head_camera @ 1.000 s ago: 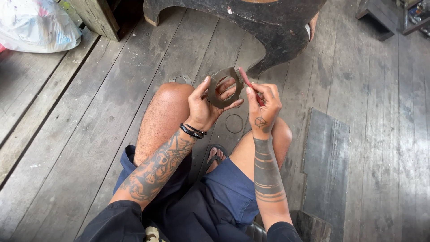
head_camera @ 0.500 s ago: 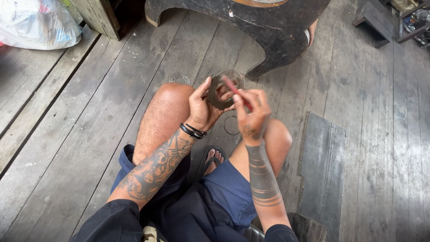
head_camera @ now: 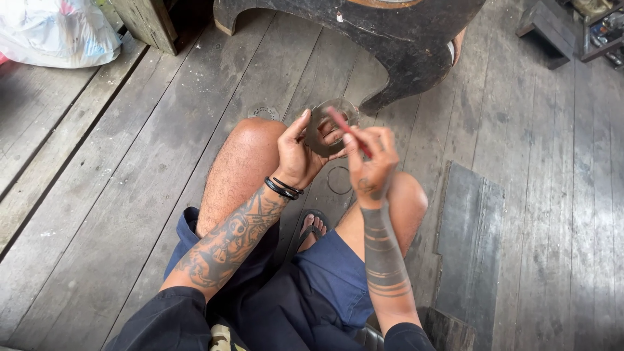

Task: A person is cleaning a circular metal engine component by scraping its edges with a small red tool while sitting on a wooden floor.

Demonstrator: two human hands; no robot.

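Gripped in the left hand (head_camera: 300,155) above the knees, the metal ring (head_camera: 329,125) stayed put while the right hand (head_camera: 370,170), pinching a red stick (head_camera: 348,131), had shifted leftward across its face.

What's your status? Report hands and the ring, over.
Left hand grips the metal ring by its rim, held above the knees. Right hand pinches a thin red stick across the ring's face. Nothing in the way; wire ring on the floor below.
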